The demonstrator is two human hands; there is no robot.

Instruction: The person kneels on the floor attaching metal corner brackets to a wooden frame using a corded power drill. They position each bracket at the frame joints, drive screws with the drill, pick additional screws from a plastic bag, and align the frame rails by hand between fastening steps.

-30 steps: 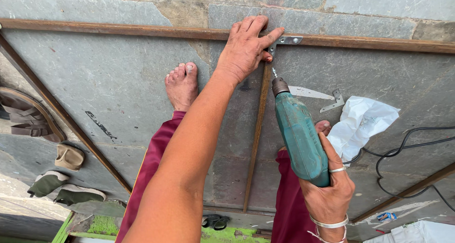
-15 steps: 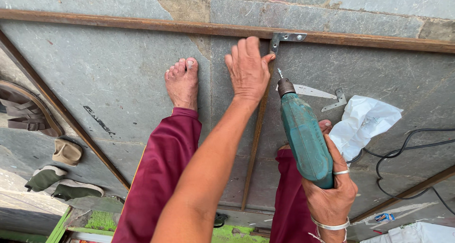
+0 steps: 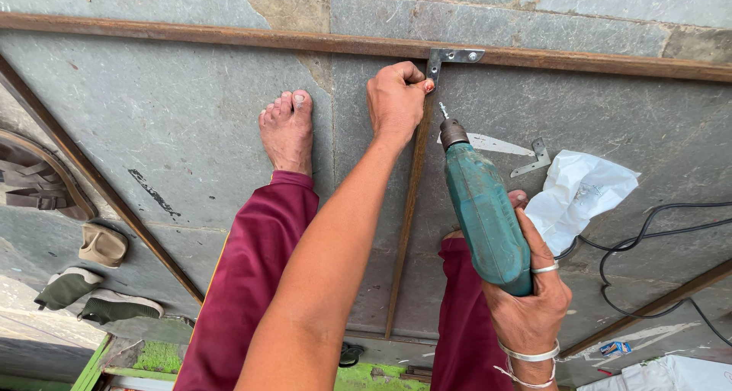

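Note:
My left hand is closed on the upper end of a thin rusty metal bar that runs away from me across the stone floor. That bar meets a long rusty cross bar at a silver L-shaped corner bracket. My right hand grips a green electric drill, whose bit tip sits just right of the left hand, below the bracket. A second silver bracket lies loose on the floor to the right.
My bare left foot rests on the grey stone slabs, legs in maroon trousers. A crumpled white bag and a black cable lie right. Sandals and shoes sit at the left. Another rusty bar slants across the left.
My left hand slid down from the cross bar and curled from flat fingers into a fist on the thin bar. The drill stayed close beside it.

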